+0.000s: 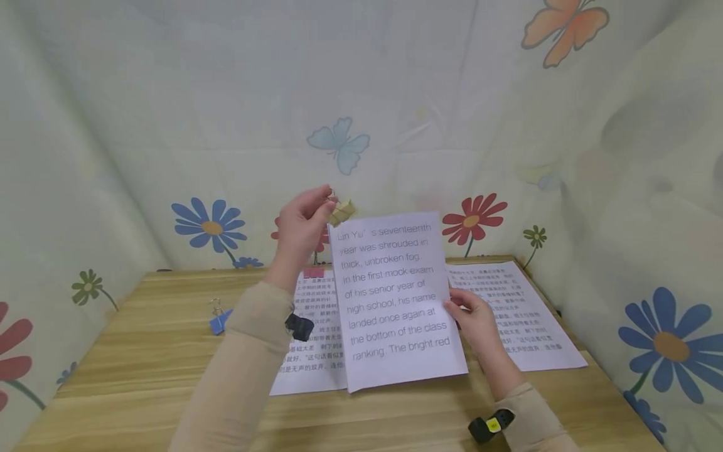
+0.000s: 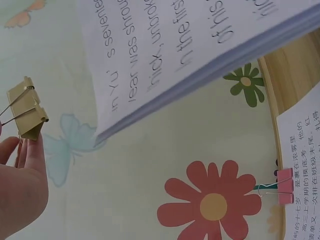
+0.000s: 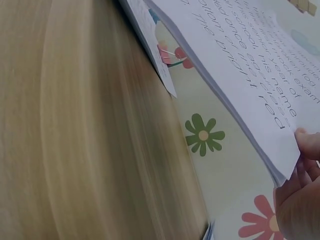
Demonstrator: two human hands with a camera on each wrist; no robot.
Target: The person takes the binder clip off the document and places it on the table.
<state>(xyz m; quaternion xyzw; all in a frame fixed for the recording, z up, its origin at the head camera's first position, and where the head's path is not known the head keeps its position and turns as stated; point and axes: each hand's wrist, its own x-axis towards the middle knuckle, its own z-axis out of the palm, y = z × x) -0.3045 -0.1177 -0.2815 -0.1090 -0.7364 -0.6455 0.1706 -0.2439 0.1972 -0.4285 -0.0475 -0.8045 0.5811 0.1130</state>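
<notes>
Held up over the table is a stack of white paper [image 1: 398, 295] with large English print. My right hand [image 1: 477, 323] pinches the stack's right edge, thumb on the printed face and fingers behind, as the right wrist view also shows. By its wire handles, my left hand [image 1: 300, 226] grips a yellow binder clip [image 1: 342, 213] near the stack's top left corner. In the left wrist view, the clip [image 2: 27, 110] is apart from the paper, and its mouth looks closed.
On the wooden table [image 1: 141, 364] lie printed sheets [image 1: 307, 376] with a pink binder clip [image 1: 314, 273] at their top edge. Another printed stack [image 1: 525, 320] lies at the right. A blue binder clip [image 1: 220, 321] sits left. Behind hangs a flowered curtain [image 1: 226, 125].
</notes>
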